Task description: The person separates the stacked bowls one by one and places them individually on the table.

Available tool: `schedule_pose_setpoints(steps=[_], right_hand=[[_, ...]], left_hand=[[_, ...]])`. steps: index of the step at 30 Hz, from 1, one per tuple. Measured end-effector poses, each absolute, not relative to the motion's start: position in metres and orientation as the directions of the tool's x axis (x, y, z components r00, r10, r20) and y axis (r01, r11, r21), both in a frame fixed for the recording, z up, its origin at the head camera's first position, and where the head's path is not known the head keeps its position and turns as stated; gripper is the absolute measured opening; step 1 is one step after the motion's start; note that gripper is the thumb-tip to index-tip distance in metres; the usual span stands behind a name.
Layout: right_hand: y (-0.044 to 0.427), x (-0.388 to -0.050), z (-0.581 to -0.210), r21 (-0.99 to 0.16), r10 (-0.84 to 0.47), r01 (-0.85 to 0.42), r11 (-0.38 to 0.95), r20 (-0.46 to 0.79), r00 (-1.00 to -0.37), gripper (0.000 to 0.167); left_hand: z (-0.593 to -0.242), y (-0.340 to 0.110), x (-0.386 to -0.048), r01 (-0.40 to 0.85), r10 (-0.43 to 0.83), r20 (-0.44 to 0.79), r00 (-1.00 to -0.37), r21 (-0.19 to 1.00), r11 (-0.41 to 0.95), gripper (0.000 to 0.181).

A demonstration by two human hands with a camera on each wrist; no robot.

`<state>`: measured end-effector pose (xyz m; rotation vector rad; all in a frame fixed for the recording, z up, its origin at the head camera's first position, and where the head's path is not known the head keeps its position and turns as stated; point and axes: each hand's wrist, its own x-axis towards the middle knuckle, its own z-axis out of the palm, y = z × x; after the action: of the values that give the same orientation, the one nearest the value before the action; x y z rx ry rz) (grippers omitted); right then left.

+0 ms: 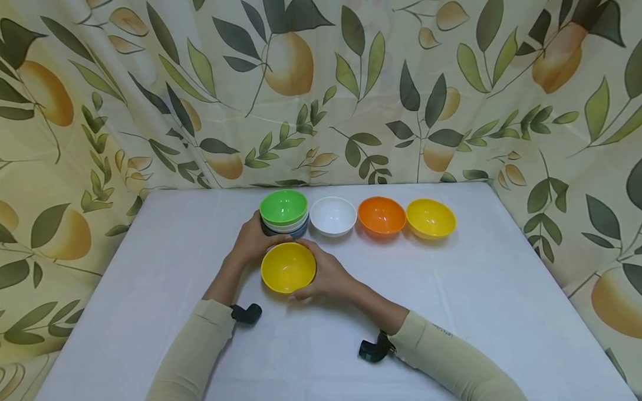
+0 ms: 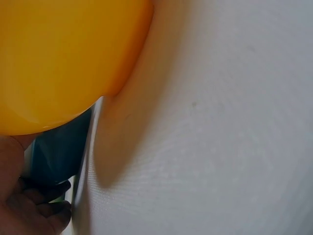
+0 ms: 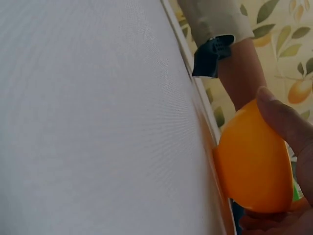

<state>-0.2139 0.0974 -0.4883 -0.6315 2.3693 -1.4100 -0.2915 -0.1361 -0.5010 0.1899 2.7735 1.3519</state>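
In the head view, a bowl stack stands at the table's far side: a green bowl [image 1: 284, 205] on top, white rims beneath it, a dark blue bowl [image 1: 301, 230] lowest. My left hand [image 1: 250, 241] holds this stack from its left and near side. In the left wrist view its fingers curl by the blue bowl [image 2: 61, 149]. Just in front of the stack is a yellow bowl [image 1: 288, 268], gripped by my right hand [image 1: 331, 274] from the right. The right wrist view shows the thumb and fingers on opposite sides of that yellow bowl [image 3: 257, 164]; whether its base touches the cloth is unclear.
Right of the stack, a white bowl [image 1: 333, 216], an orange bowl [image 1: 382, 216] and a second yellow bowl [image 1: 431, 218] form a row. A white cloth covers the table [image 1: 463, 313]. Behind it hangs a leaf-and-fruit patterned curtain [image 1: 318, 130].
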Motion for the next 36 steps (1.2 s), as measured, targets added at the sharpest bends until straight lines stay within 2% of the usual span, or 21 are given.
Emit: schedule_pose_setpoints(steps=[10,22,31,36], right_hand=[[0.098,-0.211,-0.485,-0.888,-0.526,-0.217,0.405,-0.032,-0.85,0.121],[0.101,-0.206,-0.462,-0.876,-0.485,-0.208,0.436,-0.034,-0.874,0.115],[0.098,-0.212,-0.441,-0.883,-0.52,-0.313,0.349,0.095,-0.849,0.108],[0.087,-0.226,-0.423,-0.86,-0.522,-0.367,0.355,0.143,-0.841,0.107]], left_hand=[[-0.5,-0.136,-0.29,0.101,0.141,0.019,-0.99,0.794,0.599,0.104],[-0.5,-0.137,-0.29,0.105,0.154,0.014,-0.988,0.794,0.599,0.103],[-0.498,-0.137,-0.289,0.101,0.157,0.002,-0.988,0.776,0.623,0.105],[-0.498,-0.137,-0.29,0.1,0.164,0.0,-0.986,0.792,0.602,0.102]])
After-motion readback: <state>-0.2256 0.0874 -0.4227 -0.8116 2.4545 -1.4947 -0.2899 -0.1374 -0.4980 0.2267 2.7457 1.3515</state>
